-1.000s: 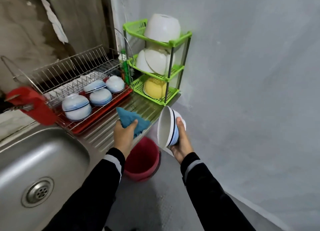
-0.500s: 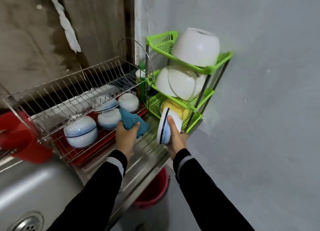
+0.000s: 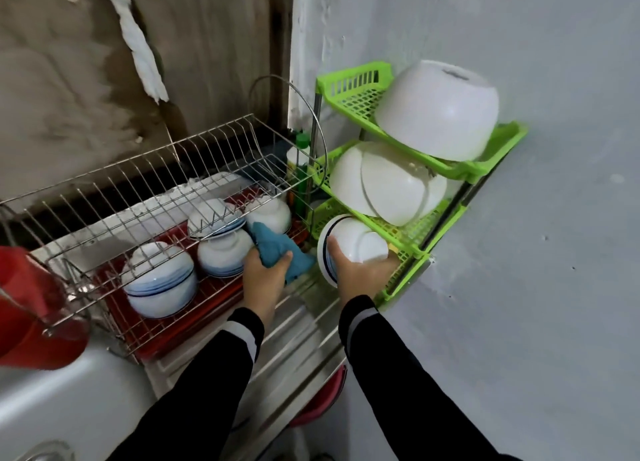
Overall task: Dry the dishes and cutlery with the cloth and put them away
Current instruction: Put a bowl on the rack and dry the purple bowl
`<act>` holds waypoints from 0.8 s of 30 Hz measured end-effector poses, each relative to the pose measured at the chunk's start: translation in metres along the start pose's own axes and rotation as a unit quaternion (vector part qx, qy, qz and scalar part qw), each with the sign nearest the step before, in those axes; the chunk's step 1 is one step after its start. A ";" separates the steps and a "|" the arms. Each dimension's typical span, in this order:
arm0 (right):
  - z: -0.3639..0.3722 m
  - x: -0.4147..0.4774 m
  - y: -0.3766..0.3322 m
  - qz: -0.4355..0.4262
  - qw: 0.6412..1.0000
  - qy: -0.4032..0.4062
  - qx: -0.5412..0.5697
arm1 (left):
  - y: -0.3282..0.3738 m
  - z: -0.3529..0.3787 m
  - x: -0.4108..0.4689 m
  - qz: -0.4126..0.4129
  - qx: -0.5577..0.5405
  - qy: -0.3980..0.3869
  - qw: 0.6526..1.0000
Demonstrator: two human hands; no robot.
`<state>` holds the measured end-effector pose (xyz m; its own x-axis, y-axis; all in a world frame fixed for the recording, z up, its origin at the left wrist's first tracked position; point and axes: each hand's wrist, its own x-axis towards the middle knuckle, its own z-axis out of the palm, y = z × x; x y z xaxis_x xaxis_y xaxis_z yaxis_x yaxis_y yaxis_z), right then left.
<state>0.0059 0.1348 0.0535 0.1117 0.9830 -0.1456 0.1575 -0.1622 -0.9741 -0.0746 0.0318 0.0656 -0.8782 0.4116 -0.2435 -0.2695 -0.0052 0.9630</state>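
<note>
My right hand grips a white bowl with a blue rim, tipped on its side at the bottom tier of the green corner rack. My left hand holds a blue cloth just in front of the wire dish rack. Several blue-and-white bowls lie upside down on the rack's red tray. Large white bowls fill the green rack's upper two tiers.
A red plastic holder hangs at the wire rack's left end. The steel sink and its ribbed drainboard lie below. A red bucket stands under the counter edge. A grey wall closes the right side.
Both hands moved up and forward. The right hand carried the bowl from above the red bucket to the green rack's bottom tier. The cloth hand came closer to the wire rack.
</note>
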 end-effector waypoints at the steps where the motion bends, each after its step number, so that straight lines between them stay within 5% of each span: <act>1: 0.004 0.003 -0.001 -0.019 1.000 0.008 -0.020 | 0.000 0.001 0.003 0.001 0.004 0.002 1.000; 9: 0.013 0.044 -0.006 0.017 0.992 -0.018 -0.124 | -0.006 0.000 0.018 0.000 0.016 0.023 1.000; 15: 0.011 0.077 0.003 0.025 0.987 -0.091 -0.131 | -0.007 0.007 0.022 0.012 0.024 0.022 0.999; 24: 0.008 0.078 0.002 0.030 0.993 -0.070 -0.092 | -0.003 0.019 0.019 0.004 0.017 0.031 0.999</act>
<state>0.0075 0.2118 0.0385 -0.0082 0.9714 -0.2373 0.3336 -0.2211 -0.9164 -0.0829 0.0569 0.0598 -0.9038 0.3540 -0.2406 -0.2486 0.0233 0.9683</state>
